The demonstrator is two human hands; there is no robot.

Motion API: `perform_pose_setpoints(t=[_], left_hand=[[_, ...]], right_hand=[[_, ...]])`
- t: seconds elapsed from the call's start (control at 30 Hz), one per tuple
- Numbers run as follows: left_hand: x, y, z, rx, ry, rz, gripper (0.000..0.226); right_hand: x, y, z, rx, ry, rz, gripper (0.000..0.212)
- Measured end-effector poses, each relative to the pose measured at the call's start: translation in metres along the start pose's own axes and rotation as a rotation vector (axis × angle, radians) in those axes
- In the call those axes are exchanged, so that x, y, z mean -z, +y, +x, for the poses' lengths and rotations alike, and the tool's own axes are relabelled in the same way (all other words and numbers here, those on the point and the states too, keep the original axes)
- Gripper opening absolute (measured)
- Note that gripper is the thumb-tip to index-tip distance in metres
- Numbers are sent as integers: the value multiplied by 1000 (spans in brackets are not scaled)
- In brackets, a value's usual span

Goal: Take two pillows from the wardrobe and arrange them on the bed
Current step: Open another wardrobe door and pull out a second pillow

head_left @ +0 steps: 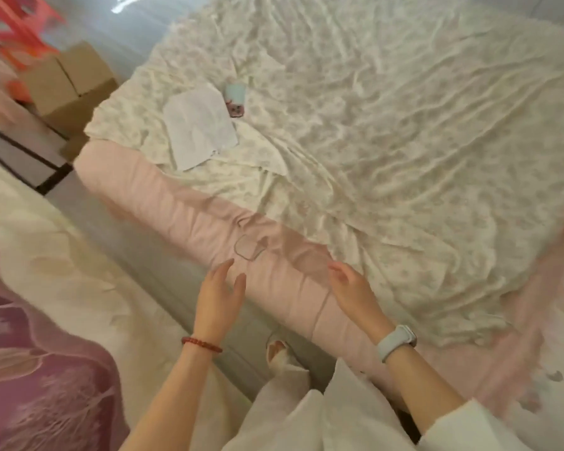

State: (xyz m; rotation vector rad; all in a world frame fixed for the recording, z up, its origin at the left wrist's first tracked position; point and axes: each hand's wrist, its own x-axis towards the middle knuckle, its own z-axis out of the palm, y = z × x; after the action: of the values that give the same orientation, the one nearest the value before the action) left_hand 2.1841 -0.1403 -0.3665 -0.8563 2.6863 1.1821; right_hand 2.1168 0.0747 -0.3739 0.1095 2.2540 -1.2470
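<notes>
The bed (388, 131) fills the upper right, covered by a wrinkled cream floral sheet over a pink mattress edge (163, 196). No pillow and no wardrobe are in view. My left hand (220, 297), with a red bead bracelet on the wrist, hovers open over the pink edge. My right hand (352, 288), with a pale watch on the wrist, is open beside it, fingers spread. Neither hand holds anything.
A white sheet of paper (199, 125) and a small light-blue object (235, 99) lie on the bed's left part. Cardboard boxes (69, 83) and a red stool (20, 24) stand at the upper left. A cream and purple blanket (39, 336) covers the lower left.
</notes>
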Motion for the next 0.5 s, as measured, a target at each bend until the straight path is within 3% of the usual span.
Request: perform_pose_setpoints(t=[0.23, 0.5], left_hand=[[125, -91, 13, 258, 279, -151, 41], [195, -153, 91, 356, 354, -280, 40]], right_hand=[[-127, -112, 51, 166, -280, -185, 28], [-229, -210, 128, 197, -397, -245, 28]])
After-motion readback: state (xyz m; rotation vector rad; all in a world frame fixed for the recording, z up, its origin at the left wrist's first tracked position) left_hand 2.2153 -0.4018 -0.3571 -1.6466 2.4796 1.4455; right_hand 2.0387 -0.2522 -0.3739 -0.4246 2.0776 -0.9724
